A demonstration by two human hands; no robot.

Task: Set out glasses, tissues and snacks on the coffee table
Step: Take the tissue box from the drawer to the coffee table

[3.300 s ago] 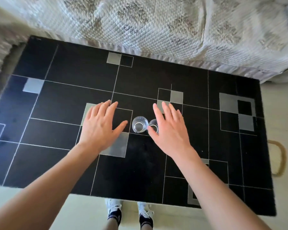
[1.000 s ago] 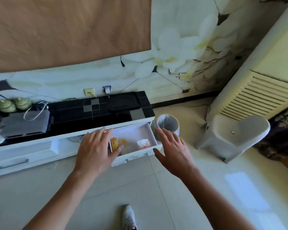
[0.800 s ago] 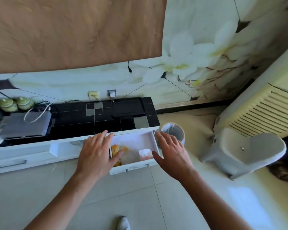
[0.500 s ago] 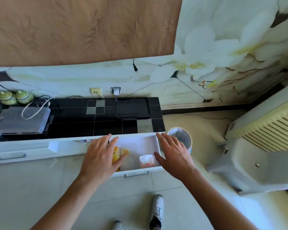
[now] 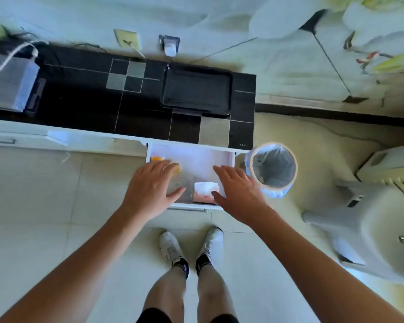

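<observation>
A person stands over an open white drawer [image 5: 197, 157], both hands now spread above it where half a second ago they were only reaching in from farther back. The left hand [image 5: 153, 186], grip wide and empty, hovers over orange snacks [image 5: 158, 159] at the drawer's 9 o'clock side. The right hand [image 5: 239, 192], equally open, hangs just beside a tissue pack [image 5: 205, 188] at 5 o'clock. A lined bin [image 5: 272, 169] stands at the drawer's 3 o'clock.
</observation>
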